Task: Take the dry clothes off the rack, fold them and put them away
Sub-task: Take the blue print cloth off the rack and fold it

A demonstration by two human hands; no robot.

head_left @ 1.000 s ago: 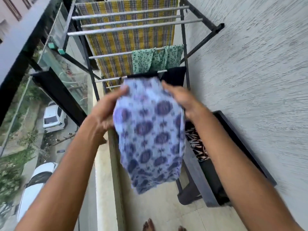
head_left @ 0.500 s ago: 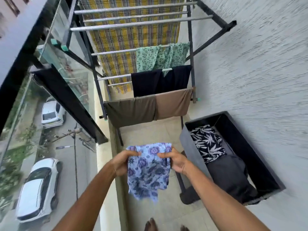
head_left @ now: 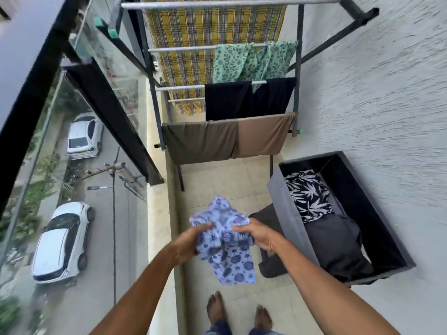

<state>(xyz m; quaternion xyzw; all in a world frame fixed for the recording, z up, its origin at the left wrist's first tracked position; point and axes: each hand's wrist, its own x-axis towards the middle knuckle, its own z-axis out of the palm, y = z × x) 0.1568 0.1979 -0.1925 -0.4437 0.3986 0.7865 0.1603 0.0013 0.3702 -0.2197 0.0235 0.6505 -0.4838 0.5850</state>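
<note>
I hold a pale blue cloth with purple flowers (head_left: 225,255) in front of me, above the balcony floor. My left hand (head_left: 189,243) grips its left side and my right hand (head_left: 257,234) grips its right side; the cloth is bunched between them and its lower part hangs down. Ahead stands the drying rack (head_left: 296,68) with a brown cloth (head_left: 227,141), a black cloth (head_left: 242,100), a green leafy cloth (head_left: 251,60) and a yellow checked cloth (head_left: 193,35) on its bars. To my right a grey box (head_left: 290,213) holds a black-and-white leaf-print garment (head_left: 308,192) and a dark folded one (head_left: 336,245).
A textured white wall (head_left: 387,93) runs along the right. A glass railing with a black rail (head_left: 31,81) borders the left, with cars on the street far below. My bare feet (head_left: 238,315) stand on the tiled floor (head_left: 217,182).
The blue cloth has come down from face height to waist level and is now bunched between my hands. The view has tilted down, revealing the brown cloth and the box.
</note>
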